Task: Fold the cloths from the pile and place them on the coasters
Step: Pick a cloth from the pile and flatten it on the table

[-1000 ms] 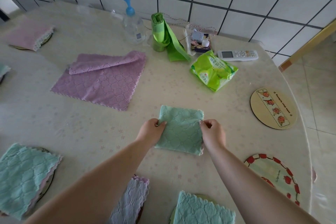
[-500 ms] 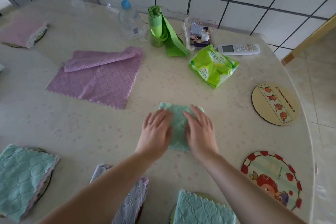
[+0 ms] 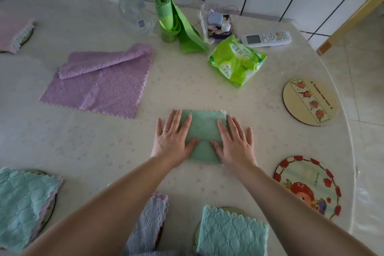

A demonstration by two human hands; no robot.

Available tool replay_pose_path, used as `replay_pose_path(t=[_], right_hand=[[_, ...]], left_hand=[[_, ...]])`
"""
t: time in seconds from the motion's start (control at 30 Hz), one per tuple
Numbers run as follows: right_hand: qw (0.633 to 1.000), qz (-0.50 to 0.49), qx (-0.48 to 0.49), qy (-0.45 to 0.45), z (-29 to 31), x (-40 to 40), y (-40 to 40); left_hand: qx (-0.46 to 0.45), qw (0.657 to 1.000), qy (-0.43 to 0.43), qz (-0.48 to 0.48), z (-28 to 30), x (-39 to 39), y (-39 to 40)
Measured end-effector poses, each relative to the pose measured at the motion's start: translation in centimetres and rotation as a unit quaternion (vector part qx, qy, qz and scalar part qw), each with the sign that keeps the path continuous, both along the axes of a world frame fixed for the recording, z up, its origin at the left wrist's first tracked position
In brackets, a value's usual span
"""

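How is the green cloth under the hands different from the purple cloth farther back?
The green cloth is folded into a small square; the purple cloth lies mostly spread out, one edge flopped over. Left hand and right hand press flat on the green cloth; nothing touches the purple one. Both have a quilted pattern and zigzag edges.

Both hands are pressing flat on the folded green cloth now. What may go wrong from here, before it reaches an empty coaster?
1. The left hand and right hand lie flat on the green cloth, not gripping it; when it is lifted, the fold may open.
2. The two empty coasters, the beige one and the red-rimmed one, sit near the table edge, so a loosely placed cloth might slide off.
3. The purple cloth lies unfolded and could be forgotten.
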State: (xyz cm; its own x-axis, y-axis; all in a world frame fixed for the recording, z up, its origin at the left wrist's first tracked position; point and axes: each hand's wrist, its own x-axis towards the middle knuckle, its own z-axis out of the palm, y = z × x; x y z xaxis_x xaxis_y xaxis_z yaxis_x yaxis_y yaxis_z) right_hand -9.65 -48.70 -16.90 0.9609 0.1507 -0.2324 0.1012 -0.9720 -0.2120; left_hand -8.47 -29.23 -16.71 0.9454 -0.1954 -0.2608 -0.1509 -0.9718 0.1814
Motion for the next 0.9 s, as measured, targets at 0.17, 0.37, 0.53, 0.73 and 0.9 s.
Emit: replay_pose_path(t=[0.17, 0.37, 0.53, 0.73, 0.9], right_hand=[[0.971, -0.098, 0.216, -0.007, 2.4, -1.9, -1.4], [0.885, -0.262, 0.369, 0.105, 3.7, -1.7, 0.6], [0.784, -0.382, 0.474, 0.123, 4.8, -1.8, 0.6], [0.702, -0.447, 0.546, 0.094, 6.6, -5.4, -2.1], [0.701, -0.485, 0.518, 0.070, 6.2, -10.2, -6.5]], left_hand=[[-0.168, 0.969, -0.044, 0.175, 1.9, -1.7, 1.5], [-0.357, 0.867, 0.075, 0.338, 3.5, -1.5, 0.6], [-0.419, 0.811, 0.113, 0.392, 4.4, -1.6, 0.8], [-0.506, 0.756, 0.141, 0.391, 5.1, -5.0, -1.3], [-0.505, 0.775, 0.177, 0.336, 6.3, -8.1, -5.8]])
